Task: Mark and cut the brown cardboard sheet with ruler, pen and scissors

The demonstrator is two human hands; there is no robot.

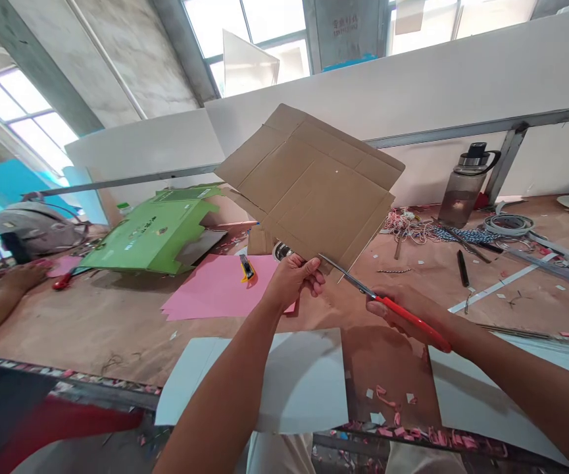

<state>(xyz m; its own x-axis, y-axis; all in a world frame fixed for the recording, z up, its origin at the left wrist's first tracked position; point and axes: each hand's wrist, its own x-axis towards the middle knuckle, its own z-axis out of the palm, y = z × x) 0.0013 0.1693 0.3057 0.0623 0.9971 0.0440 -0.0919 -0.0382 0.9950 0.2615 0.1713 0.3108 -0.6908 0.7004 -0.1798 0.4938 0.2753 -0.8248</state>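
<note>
Workbench (116, 329): bottle (464, 187) standing; hands grip cardboard (314, 184), scissors (387, 306).

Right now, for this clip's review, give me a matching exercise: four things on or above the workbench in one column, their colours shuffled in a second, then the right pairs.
Things:
1. scissors handle
2. flattened box
3. paper sheet
4. cardboard piece, held up by the left hand

Colours:
A. pink
B. brown
C. red
D. green

Pairs: 1-C, 2-D, 3-A, 4-B. The right hand grips the scissors.
</note>
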